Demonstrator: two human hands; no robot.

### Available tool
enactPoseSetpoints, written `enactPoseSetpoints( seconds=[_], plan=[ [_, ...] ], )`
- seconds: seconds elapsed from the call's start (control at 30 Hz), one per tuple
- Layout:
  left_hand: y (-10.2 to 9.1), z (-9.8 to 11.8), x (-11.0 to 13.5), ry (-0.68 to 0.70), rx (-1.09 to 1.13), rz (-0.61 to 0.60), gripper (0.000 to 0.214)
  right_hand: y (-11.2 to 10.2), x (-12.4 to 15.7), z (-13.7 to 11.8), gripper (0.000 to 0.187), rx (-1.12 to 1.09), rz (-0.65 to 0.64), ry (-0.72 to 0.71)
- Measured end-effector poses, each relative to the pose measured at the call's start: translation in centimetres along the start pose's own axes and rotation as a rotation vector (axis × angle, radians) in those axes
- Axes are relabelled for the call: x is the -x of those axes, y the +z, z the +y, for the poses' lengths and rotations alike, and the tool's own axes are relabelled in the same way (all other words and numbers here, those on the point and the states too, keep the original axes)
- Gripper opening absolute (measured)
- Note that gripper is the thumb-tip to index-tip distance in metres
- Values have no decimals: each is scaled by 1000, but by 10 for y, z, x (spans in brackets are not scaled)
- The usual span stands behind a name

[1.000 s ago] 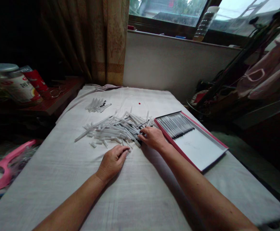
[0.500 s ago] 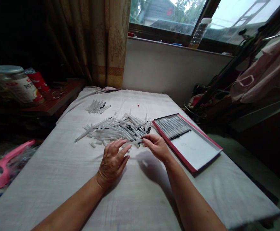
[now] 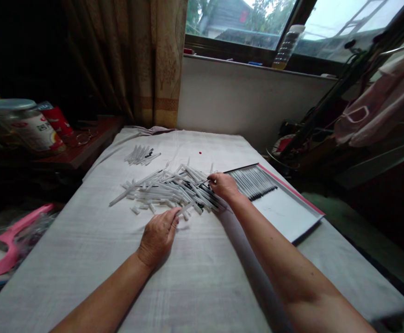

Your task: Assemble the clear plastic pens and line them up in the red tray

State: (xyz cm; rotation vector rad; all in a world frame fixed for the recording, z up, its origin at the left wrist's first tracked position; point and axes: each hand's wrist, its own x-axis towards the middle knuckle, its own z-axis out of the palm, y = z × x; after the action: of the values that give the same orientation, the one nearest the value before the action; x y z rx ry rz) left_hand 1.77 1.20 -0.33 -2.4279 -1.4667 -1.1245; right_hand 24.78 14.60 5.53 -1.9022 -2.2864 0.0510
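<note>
My left hand point(image 3: 158, 236) is closed with a translucent pen barrel point(image 3: 185, 209) pinched between thumb and fingers, its free end pointing at the pile. At the right side of the pile my right hand point(image 3: 224, 186) pinches the end of a thin dark pen refill point(image 3: 203, 181), which slants down over the other pieces. The loose pile of pen parts point(image 3: 167, 189) holds clear barrels, short clear caps and dark pieces. Partly hidden by my right forearm, a shallow red-edged box point(image 3: 290, 231) holds a row of pens point(image 3: 253, 180) with black ends.
A smaller group of pen parts point(image 3: 140, 155) lies at the back left of the white cloth point(image 3: 111, 268), and a tiny red piece point(image 3: 200, 152) at the back. Jars point(image 3: 31, 125) stand on a side table at left. A pink-handled object point(image 3: 10, 240) sits beyond the left edge.
My right hand has let go of the barrel and moved up to the pile's right side, pinching a refill. The barrel is now in my left hand, whose fingers have closed.
</note>
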Motion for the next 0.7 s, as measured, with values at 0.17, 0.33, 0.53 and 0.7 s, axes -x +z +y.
enactPoseSetpoints(
  seconds=[0.17, 0.33, 0.53, 0.7],
  plan=[
    [0, 0, -1, -39, 46, -20, 25, -4, -20, -7, 30, 244, -147, -152],
    [-1, 1, -2, -90, 88, -33, 22, -10, -26, -8, 27, 257, -168, -246],
    [-1, 1, -1, -125, 104, -73, 22, -9, 15, -6, 20, -502, 223, -33],
    [-2, 2, 0, -74, 89, -68, 23, 15, 73, -32, 33, -1522, 252, 187]
  ],
)
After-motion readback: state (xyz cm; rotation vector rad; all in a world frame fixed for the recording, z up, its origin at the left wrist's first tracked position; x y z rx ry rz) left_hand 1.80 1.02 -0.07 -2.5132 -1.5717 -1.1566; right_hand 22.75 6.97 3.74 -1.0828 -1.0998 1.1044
